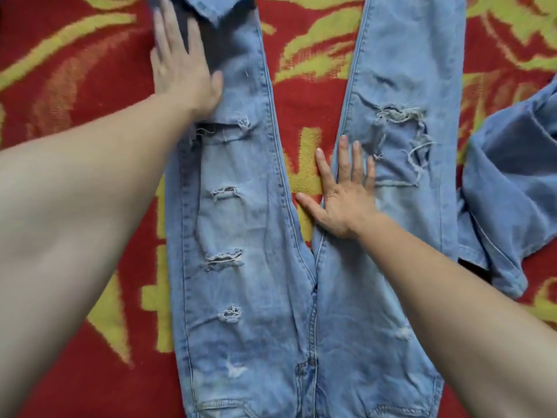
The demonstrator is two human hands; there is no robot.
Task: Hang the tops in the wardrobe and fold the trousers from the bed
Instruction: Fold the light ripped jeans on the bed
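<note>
Jeans spread flat on red-and-yellow blanket, waist nearest, two ripped legs pointing away in a V, long axis running away from the wearer. Left hand flat, fingers straight, pressing far end of left leg; right hand flat, fingers splayed, on inner edge of right leg below the knee rip. One more crumpled denim piece at right, against right leg.
</note>
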